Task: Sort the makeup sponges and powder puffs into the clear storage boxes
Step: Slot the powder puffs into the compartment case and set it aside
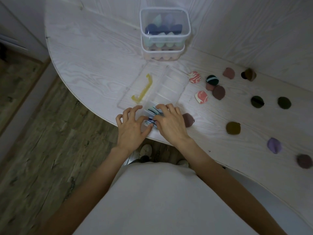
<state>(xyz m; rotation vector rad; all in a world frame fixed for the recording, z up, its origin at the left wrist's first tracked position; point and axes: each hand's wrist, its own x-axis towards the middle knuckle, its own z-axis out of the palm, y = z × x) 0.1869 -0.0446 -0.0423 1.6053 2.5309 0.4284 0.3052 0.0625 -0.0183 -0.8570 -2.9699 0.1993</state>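
A clear divided storage box [171, 85] lies open near the table's front edge, its lid [135, 85] with a yellow handle [144, 89] folded out to the left. Blue-and-white marbled puffs [153, 111] sit in its nearest compartment. My right hand [169, 122] has its curled fingers on these puffs. My left hand [132, 124] is at the box's near left corner, thumb against a marbled puff, fingers curled above the lid. Two pink marbled puffs [194, 77] [201, 97] lie just right of the box. Several round puffs, dark green [257, 101], mauve [218, 92], mustard [233, 128] and lilac [274, 145], are scattered to the right.
Two clear tubs [165, 22] stacked at the back hold blue, green and peach sponges. The white wood-grain table [94, 65] has a curved edge at the left and front, with wood floor below. A white panel rises behind the puffs at the right.
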